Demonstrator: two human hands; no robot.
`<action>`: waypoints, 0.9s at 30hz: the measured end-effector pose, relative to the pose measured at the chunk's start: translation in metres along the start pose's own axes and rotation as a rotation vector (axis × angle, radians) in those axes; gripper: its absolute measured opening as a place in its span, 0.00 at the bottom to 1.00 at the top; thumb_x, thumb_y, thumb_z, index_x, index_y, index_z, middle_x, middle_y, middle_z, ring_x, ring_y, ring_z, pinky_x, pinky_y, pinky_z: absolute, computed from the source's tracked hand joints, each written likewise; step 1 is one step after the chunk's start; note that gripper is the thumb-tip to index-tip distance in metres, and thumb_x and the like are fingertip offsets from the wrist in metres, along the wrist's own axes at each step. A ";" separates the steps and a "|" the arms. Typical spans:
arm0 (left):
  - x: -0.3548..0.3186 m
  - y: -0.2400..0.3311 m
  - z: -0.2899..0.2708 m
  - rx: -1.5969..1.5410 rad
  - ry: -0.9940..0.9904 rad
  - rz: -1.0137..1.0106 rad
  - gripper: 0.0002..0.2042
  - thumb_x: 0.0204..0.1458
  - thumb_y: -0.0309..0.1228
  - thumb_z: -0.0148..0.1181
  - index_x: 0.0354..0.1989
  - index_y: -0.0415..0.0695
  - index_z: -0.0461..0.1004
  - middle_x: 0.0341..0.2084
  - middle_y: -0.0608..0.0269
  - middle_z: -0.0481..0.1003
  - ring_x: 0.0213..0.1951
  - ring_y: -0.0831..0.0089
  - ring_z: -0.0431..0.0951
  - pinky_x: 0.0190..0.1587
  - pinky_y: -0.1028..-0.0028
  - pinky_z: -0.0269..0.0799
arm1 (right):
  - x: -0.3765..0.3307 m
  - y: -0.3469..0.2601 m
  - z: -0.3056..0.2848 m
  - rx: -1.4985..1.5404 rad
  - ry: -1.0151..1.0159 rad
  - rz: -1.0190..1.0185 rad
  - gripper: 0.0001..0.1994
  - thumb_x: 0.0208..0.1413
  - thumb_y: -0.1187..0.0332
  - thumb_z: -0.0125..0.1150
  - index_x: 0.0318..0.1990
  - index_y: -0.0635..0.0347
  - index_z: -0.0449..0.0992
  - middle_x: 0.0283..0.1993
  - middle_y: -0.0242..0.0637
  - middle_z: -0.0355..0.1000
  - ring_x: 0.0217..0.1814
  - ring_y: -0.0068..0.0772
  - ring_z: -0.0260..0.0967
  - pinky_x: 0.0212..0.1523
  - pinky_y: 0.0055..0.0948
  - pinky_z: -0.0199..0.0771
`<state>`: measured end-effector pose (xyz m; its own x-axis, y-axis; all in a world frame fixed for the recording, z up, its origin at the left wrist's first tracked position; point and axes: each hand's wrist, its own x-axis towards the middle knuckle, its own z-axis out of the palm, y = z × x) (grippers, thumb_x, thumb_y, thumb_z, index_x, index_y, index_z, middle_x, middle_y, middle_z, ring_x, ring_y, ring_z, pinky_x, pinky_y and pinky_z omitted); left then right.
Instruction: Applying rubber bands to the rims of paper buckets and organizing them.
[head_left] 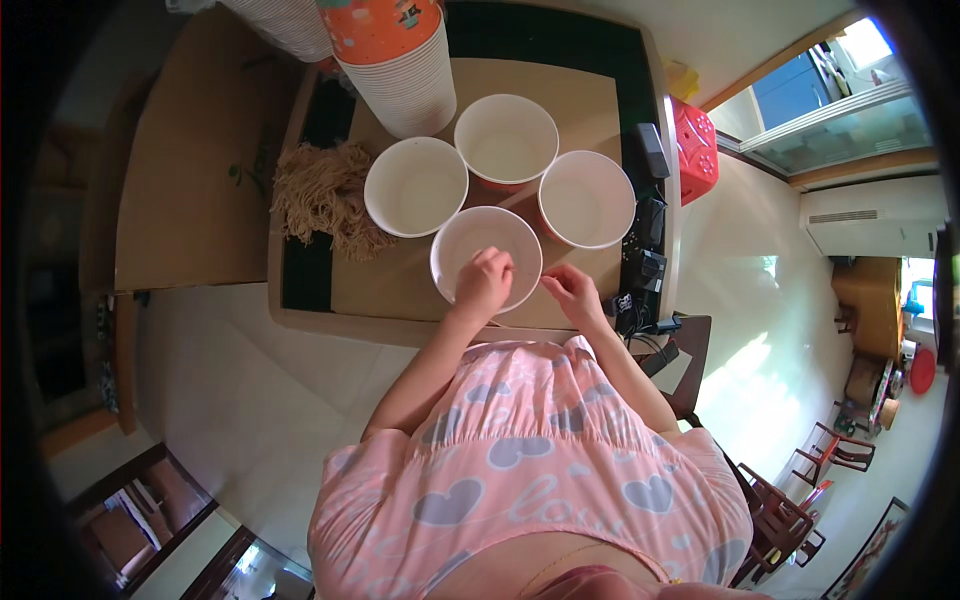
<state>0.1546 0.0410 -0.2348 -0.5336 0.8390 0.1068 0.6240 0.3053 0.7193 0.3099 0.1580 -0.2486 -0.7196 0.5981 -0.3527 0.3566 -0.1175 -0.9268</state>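
At work over the front cup (470,238) of four, with left hand (487,277) above its mouth, impossible to tell if closed, and right hand (577,290) pinched together beside its rim. Best steadied gently

Bright upper-right window (864,43), glare on the pale floor (742,385), dim left side, bent edges, blackened corners

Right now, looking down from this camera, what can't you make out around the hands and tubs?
Head view, all three:
Whether the left hand grips anything: its own curl hides it.
What the right hand pinches, if anything: too small to tell.
The far end of the tall tub stack: cut off by the upper edge.
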 end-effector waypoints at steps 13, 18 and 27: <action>0.005 0.013 -0.032 -0.115 -0.132 -0.088 0.02 0.43 0.25 0.60 0.24 0.42 0.73 0.25 0.58 0.73 0.29 0.58 0.75 0.32 0.65 0.71 | -0.004 -0.061 0.022 -0.616 0.073 -0.380 0.10 0.49 0.65 0.61 0.39 0.53 0.74 0.32 0.35 0.70 0.30 0.38 0.70 0.31 0.35 0.71; 0.010 0.009 -0.055 0.030 -0.004 -0.112 0.06 0.44 0.24 0.61 0.32 0.42 0.74 0.29 0.59 0.74 0.28 0.63 0.76 0.31 0.69 0.72 | 0.002 -0.055 0.022 -0.671 0.028 -0.373 0.04 0.51 0.66 0.58 0.31 0.54 0.76 0.30 0.36 0.69 0.31 0.42 0.70 0.31 0.37 0.71; 0.004 0.008 -0.038 0.116 -0.155 0.066 0.03 0.43 0.26 0.62 0.27 0.42 0.77 0.29 0.62 0.73 0.36 0.62 0.74 0.41 0.66 0.71 | -0.001 -0.057 0.025 -0.689 0.029 -0.378 0.04 0.50 0.66 0.58 0.30 0.54 0.76 0.29 0.36 0.69 0.32 0.43 0.70 0.31 0.38 0.70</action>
<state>0.1355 0.0294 -0.2028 -0.4006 0.9155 0.0377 0.7209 0.2896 0.6296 0.2753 0.1444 -0.1987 -0.8535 0.5209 -0.0175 0.3867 0.6104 -0.6913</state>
